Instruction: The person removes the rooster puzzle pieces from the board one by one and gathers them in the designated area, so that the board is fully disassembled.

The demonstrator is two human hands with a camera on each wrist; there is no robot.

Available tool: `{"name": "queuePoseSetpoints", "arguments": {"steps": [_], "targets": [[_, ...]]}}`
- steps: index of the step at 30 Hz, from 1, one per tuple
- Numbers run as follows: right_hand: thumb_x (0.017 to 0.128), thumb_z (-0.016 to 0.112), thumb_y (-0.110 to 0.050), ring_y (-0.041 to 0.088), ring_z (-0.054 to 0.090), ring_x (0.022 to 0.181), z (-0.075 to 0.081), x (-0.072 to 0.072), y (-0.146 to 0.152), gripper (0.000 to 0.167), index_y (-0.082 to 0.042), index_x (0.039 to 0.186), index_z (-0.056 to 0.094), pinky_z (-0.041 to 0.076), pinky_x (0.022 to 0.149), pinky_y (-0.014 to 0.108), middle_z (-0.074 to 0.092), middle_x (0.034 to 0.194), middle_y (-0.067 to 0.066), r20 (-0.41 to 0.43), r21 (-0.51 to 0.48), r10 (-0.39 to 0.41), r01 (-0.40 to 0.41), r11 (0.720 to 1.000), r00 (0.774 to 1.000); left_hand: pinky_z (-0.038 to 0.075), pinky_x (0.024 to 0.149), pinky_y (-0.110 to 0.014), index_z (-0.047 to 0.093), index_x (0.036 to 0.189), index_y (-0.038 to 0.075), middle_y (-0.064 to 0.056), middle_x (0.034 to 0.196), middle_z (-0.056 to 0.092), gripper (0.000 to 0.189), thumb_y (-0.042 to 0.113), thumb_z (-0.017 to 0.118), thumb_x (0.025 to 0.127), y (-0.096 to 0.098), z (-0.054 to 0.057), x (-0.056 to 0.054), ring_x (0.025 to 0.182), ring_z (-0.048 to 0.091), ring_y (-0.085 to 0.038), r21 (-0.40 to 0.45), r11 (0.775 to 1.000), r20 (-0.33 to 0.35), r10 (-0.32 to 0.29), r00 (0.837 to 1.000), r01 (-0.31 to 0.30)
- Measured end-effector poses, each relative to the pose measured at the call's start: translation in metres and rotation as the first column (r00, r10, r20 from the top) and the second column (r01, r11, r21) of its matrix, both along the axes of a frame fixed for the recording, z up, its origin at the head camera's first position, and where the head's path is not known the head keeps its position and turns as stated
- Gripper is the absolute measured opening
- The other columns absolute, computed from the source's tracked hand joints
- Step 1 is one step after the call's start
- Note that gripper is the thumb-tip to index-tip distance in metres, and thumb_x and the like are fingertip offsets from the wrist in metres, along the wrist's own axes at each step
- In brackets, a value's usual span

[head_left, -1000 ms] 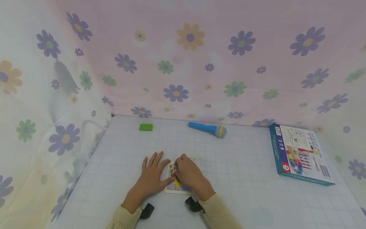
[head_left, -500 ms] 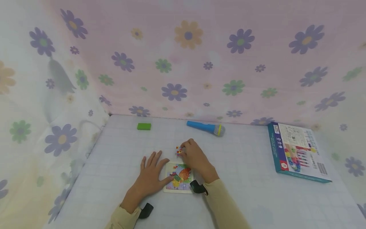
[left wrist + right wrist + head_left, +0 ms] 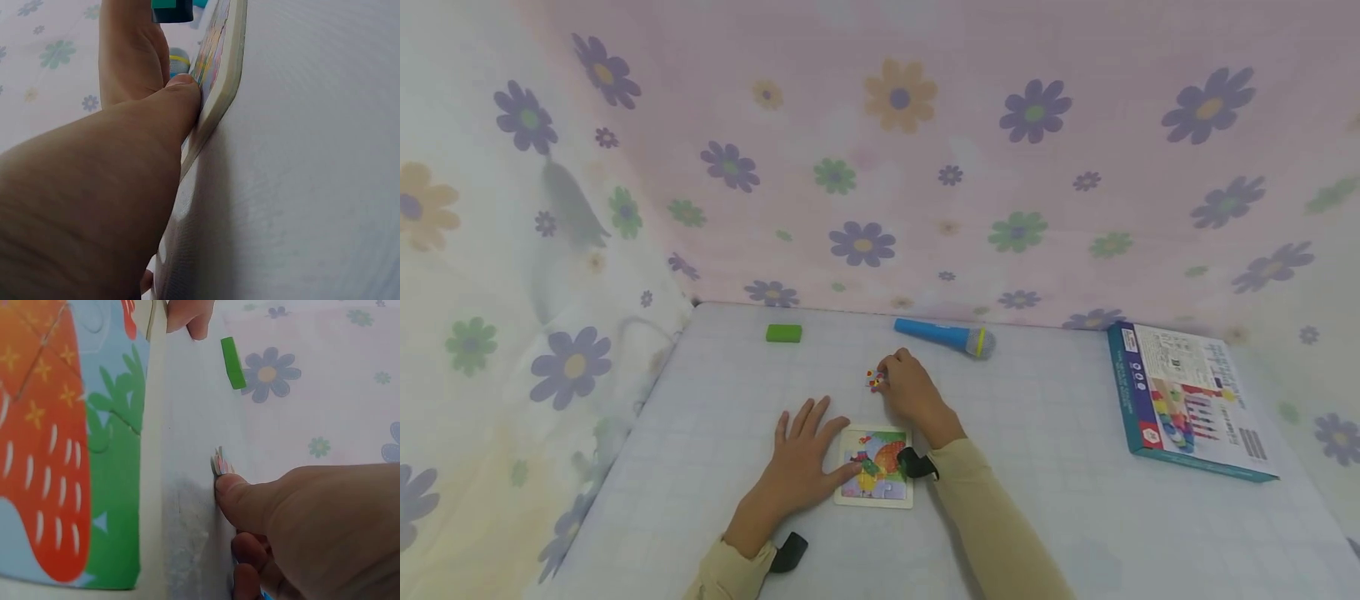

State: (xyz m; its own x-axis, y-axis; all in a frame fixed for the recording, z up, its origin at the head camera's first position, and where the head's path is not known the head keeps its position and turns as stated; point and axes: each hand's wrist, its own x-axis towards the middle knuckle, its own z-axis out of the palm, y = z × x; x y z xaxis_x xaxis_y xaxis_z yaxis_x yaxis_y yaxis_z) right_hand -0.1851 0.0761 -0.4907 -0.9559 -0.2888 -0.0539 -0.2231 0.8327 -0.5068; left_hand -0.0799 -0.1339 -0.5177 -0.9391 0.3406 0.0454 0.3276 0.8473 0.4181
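Puzzle piece farther out, in right fingers

The left hand rests its thumb on the printed face of a pale-rimmed picture board; a microphone and flowered cloth show far beyond.

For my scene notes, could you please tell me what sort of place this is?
Probably a screened-off play corner, judging by the flowered cloth walls, the jigsaw puzzle and the blue microphone.
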Motion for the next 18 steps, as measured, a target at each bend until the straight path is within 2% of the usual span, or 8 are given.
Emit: {"name": "queuePoseSetpoints", "arguments": {"steps": [9, 15, 18], "targets": [[0.098, 0.07, -0.019, 0.028, 0.064, 0.111, -0.0013, 0.0006, -0.0002, 0.027, -0.007, 0.121, 0.068, 0.054, 0.099, 0.044, 0.06, 0.123, 0.012, 0.02, -0.039, -0.044, 0.045, 0.998, 0.999, 0.013, 0.12, -0.074, 0.055, 0.142, 0.022, -0.015, 0.165, 0.033, 0.068, 0.059, 0.071, 0.087, 0.0005, 0.0022, 0.0002, 0.154, 0.024, -0.041, -0.009, 1.0, 0.016, 0.008, 1.0, -0.008], [0.097, 0.071, -0.019, 0.028, 0.065, 0.108, -0.0022, 0.002, 0.0015, 0.027, -0.008, 0.121, 0.069, 0.054, 0.097, 0.046, 0.061, 0.121, 0.011, -0.001, -0.059, -0.04, 0.04, 0.997, 0.999, 0.013, 0.12, -0.074, 0.055, 0.142, 0.022, -0.014, 0.165, 0.033, 0.068, 0.059, 0.071, 0.087, 0.0008, 0.0025, 0.0005, 0.154, 0.025, -0.041, -0.014, 1.0, 0.015, 0.012, 1.0, -0.011], [0.095, 0.073, -0.019, 0.027, 0.065, 0.105, -0.0031, 0.0023, 0.0044, 0.033, -0.008, 0.126, 0.068, 0.055, 0.094, 0.045, 0.063, 0.12, 0.011, -0.001, -0.088, -0.044, 0.044, 0.995, 0.999, 0.013, 0.12, -0.073, 0.055, 0.142, 0.022, -0.014, 0.165, 0.033, 0.068, 0.059, 0.071, 0.087, 0.0012, 0.0021, 0.0003, 0.154, 0.025, -0.041, -0.012, 1.0, 0.014, 0.012, 1.0, -0.012]]}}
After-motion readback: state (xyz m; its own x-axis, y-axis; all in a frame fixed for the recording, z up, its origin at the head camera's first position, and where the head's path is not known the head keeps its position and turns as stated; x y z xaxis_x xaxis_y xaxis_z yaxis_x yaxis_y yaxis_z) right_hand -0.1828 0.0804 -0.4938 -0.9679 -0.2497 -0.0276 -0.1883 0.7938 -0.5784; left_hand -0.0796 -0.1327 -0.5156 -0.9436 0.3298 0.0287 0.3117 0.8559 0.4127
